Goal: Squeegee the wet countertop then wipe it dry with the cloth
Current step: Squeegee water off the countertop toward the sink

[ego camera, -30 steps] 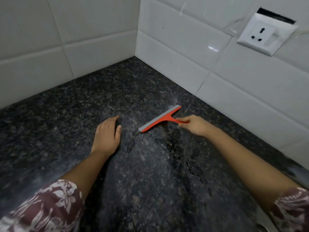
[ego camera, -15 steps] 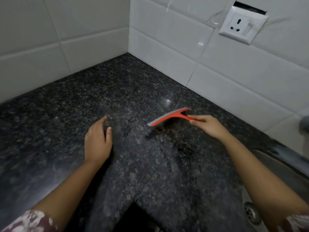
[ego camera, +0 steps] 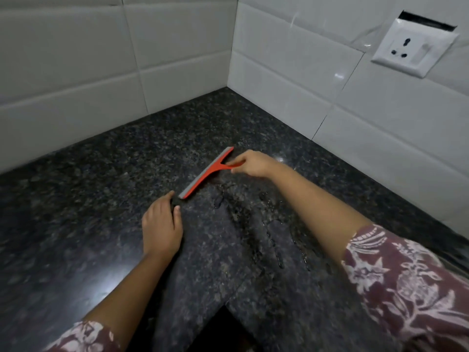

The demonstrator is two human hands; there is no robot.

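The right hand (ego camera: 254,164) is holding the red squeegee (ego camera: 206,173) by its handle (ego camera: 234,165), with the fingers curling round it. The squeegee is sitting on the dark speckled countertop (ego camera: 88,212), near the corner where the two white tile walls (ego camera: 76,72) are meeting. Its grey blade (ego camera: 195,183) is lying along the stone, slanting from far right to near left. The left hand (ego camera: 161,226) is resting flat on the countertop, with its fingers straight and close together, holding nothing. Its fingertips are just beside the near end of the blade; I cannot tell if they are touching it. Water streaks (ego camera: 256,232) are shining on the stone on the near side of the squeegee. A white socket (ego camera: 413,50) is sitting on the right wall.
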